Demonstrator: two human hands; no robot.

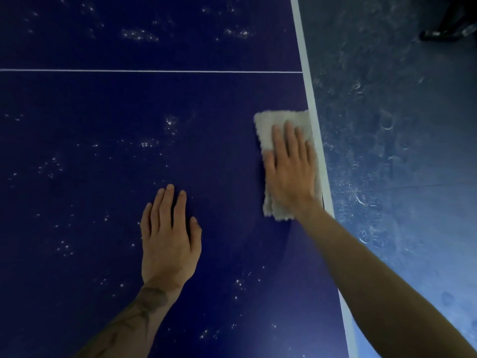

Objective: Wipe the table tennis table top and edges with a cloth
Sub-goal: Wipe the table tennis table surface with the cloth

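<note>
The dark blue table tennis table top (108, 161) fills most of the view, speckled with pale dusty marks. A folded off-white fluffy cloth (268, 130) lies flat beside the table's white right edge stripe (309, 99). My right hand (293, 166) presses flat on the cloth with straight fingers pointing away from me. My left hand (169, 233) rests palm down on the bare blue surface, to the left of the cloth and nearer to me, fingers straight.
A thin white line (154, 71) crosses the table top beyond the hands. Right of the edge stripe is scuffed grey-blue floor (400, 151). A dark object (449, 27) stands on the floor at the top right corner.
</note>
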